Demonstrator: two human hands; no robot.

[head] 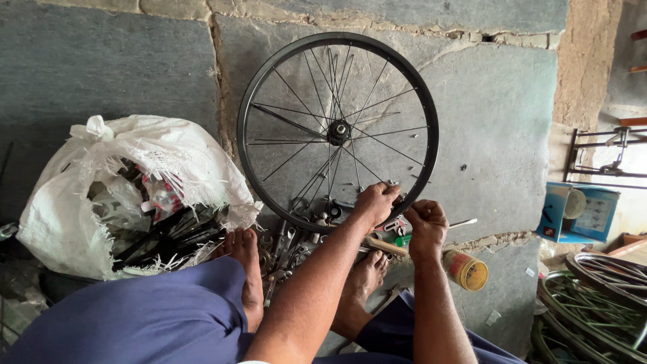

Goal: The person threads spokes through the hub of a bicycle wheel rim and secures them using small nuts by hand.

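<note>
Black metal wheel rim [251,101], round, thin wire spokes [377,145] crossing to dark hub [337,131]; stands upright on rough grey stone floor [499,114]. Left hand [375,203] curled over rim's lower edge, fingers pressed on it near spoke end. Right hand [425,224] just beside, fingertips pinched together at same spot; what they pinch too small to tell. Loose wrenches [286,246] below rim, frayed white woven sack [135,182] to left, yellow tin [466,269] near right wrist.
</note>
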